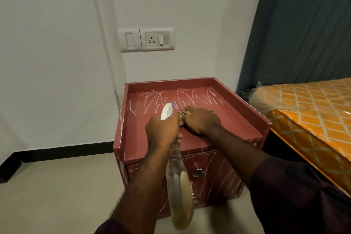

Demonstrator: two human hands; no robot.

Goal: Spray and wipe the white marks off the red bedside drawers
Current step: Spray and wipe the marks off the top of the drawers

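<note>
Left hand (163,131) grips spray bottle (176,176) by its neck, right hand (201,119) clutches a bunched cloth (183,115) on top of the red bedside drawers (190,85), white marks (182,99) just beyond; the hands touch, so a wipe could knock the nozzle off aim.

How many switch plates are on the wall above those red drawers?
2. A narrow plate with one switch is on the left; directly beside it on the right, a wider plate holds a socket and switches. None seem hidden.
</note>
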